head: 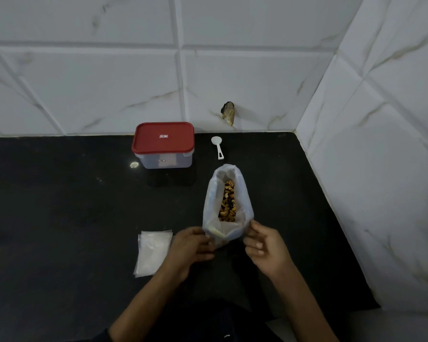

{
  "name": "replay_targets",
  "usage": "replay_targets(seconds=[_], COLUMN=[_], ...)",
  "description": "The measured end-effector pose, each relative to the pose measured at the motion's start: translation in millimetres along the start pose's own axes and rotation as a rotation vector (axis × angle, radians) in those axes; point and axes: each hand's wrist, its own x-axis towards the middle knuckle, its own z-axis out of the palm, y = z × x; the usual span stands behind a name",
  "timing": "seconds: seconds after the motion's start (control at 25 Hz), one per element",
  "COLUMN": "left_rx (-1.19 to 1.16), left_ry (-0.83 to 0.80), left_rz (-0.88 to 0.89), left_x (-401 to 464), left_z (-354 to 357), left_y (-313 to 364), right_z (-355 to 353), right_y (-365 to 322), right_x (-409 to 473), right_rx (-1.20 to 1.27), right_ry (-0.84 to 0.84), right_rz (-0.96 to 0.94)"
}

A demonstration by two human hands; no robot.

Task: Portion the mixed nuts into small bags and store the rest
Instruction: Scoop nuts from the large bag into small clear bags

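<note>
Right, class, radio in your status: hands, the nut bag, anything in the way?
Left hand and right hand grip the near rim of the nut bag, mouth open. Small bags unfilled, scoop idle, container lidded. Nothing in the way.

A single head-worn view looked forward and steeply down onto the black polished stone counter; there was no second view to share the scene with. The lens was wide, so the white marble-patterned wall tiles bowed outward toward the frame edges; the back wall filled the upper part, the side wall the right, and the counter's back right corner sat right of centre. The camera stood close over the counter's near edge; both forearms entered from the bottom, and the left hand and right hand lay low in the middle, nearer the lens than anything else.
</note>
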Motion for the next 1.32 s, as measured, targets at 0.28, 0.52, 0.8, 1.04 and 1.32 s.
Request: replay_targets(seconds=[0.28, 0.52, 0.8, 1.04, 1.32], left_rx=[0.632, 0.074, 0.013, -0.465, 0.268], left_ry=[0.136, 0.001, -0.099, -0.206, 0.057], left_rz=[0.205, 0.158, 0.122, -0.09, 0.223], left_x=[30.9, 39.3, 38.2, 43.3, 48.0], left_z=[-13.3, 5.0, 15.4, 23.6, 23.1], left_y=[51.8, 66.7, 85.4, 77.1, 73.3], right_z=[23.7, 27.5, 11.9, -0.9, 18.9], right_y=[-23.3, -34.4, -38.7, -38.6, -50.0], right_x=[1.4, 15.0, 19.1, 16.1, 29.0], right_rx=[-0.916, -0.822, -0.334, -0.233, -0.954], right_ry=[0.318, 0.167, 0.067, 0.058, 0.338], right_rz=[-0.393, -0.235, -0.128, -0.144, -0.435])
